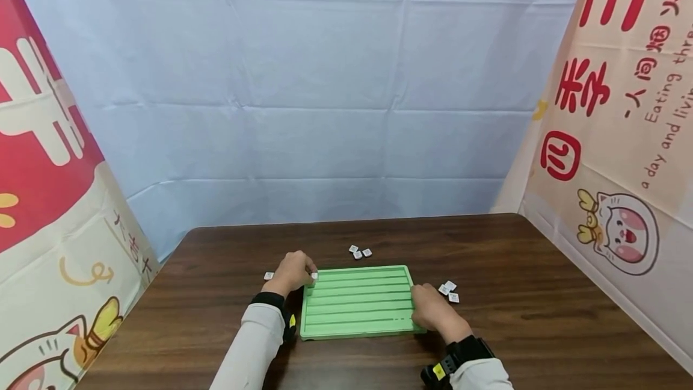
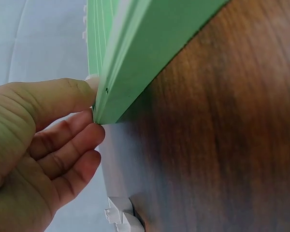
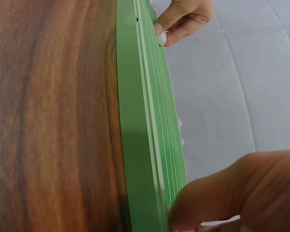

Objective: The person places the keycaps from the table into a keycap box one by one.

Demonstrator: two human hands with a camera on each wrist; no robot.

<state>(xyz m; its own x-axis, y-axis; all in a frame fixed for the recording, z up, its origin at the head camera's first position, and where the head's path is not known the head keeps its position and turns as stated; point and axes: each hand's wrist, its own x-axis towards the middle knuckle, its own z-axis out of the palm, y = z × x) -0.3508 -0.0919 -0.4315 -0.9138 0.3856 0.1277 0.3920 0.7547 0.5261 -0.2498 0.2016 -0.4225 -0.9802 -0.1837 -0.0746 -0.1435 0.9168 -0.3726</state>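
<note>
A green ridged tray (image 1: 357,303) lies flat on the table, its long grooves running left to right. At its far left corner my left hand (image 1: 292,272) pinches a small white tile (image 1: 314,276) between thumb and fingers. From the right wrist view, that white tile (image 3: 161,38) shows just over the grooves. My right hand (image 1: 433,309) grips the tray's right edge. Its thumb (image 3: 193,203) lies over the rim in the right wrist view, while the other fingers are mostly hidden.
Beyond the tray lie three white tiles (image 1: 358,255). Three more tiles (image 1: 453,298) are off its right side, by the right hand. Another white tile (image 1: 268,275) sits left of my left hand. A pale blue cloth (image 1: 325,107) hangs behind the brown table (image 1: 216,294).
</note>
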